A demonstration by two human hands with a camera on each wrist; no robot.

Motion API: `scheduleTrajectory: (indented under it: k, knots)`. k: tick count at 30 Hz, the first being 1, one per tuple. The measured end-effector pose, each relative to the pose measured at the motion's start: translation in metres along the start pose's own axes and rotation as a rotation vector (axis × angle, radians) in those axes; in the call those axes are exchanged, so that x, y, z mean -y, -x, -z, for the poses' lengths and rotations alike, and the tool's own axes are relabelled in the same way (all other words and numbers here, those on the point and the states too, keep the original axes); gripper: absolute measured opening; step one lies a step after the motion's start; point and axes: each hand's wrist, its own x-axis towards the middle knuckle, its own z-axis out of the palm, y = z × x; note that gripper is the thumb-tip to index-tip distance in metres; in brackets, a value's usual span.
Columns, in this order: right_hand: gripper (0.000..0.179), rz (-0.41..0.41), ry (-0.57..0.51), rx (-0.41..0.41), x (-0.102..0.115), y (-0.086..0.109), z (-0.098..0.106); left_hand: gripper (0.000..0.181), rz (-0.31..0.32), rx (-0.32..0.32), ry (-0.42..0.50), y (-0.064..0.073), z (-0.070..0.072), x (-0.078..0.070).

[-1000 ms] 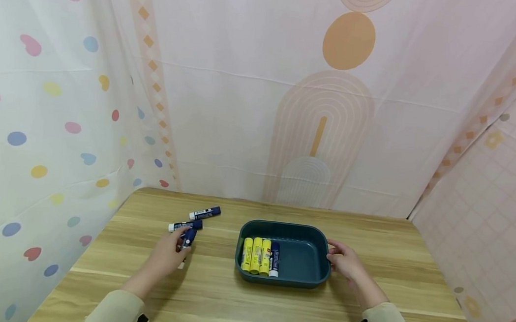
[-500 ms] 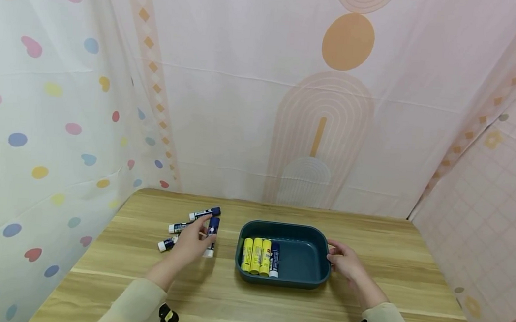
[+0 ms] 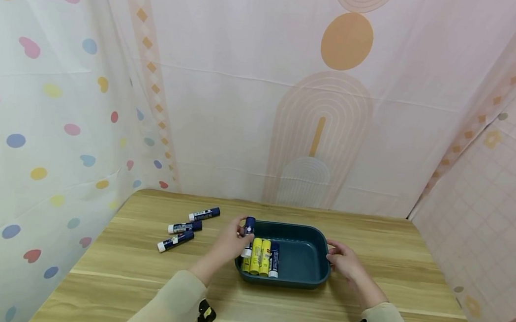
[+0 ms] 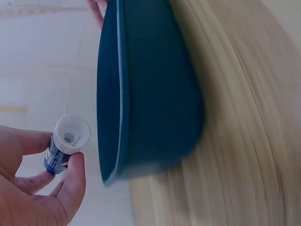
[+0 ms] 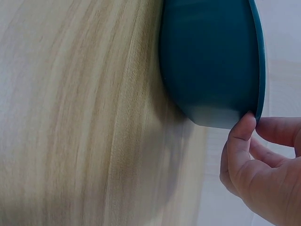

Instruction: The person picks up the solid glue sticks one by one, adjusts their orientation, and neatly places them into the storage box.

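A dark teal tray (image 3: 304,279) sits mid-table with yellow glue sticks (image 3: 260,255) and one blue glue stick (image 3: 274,259) lying at its left end. My left hand (image 3: 231,240) pinches a blue glue stick (image 3: 249,227) upright over the tray's left rim; the left wrist view shows this stick (image 4: 66,143) between thumb and fingers beside the tray wall (image 4: 150,89). My right hand (image 3: 345,260) touches the tray's right rim; in the right wrist view its thumb (image 5: 242,136) presses the tray edge (image 5: 256,70).
Three blue glue sticks (image 3: 204,213) (image 3: 185,226) (image 3: 175,241) lie on the wooden table (image 3: 144,272) left of the tray. Patterned curtains close off the back and both sides.
My left hand lifted a blue glue stick from the group on the left and carried it right to the tray's left rim. The right hand stayed on the tray.
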Motion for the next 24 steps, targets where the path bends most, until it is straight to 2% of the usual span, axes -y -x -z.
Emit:
scheduleTrajectory:
  k: [7, 13, 20, 24]
  knots:
    - [0.043, 0.002, -0.006, 0.011, 0.000, 0.000, 0.000, 0.055, 0.029, 0.008, -0.053, -0.001, -0.025, -0.014]
    - [0.043, 0.000, 0.003, 0.014, 0.002, 0.002, 0.000, 0.055, -0.008, -0.014, -0.074, 0.002, -0.046, -0.026]
    - [0.043, 0.000, -0.004, 0.022, 0.003, 0.002, 0.000, 0.055, 0.029, -0.010, -0.071, 0.005, -0.075, -0.034]
    - [0.044, -0.004, -0.012, 0.023, 0.003, 0.002, 0.000, 0.055, 0.041, -0.014, -0.103, 0.005, -0.089, -0.038]
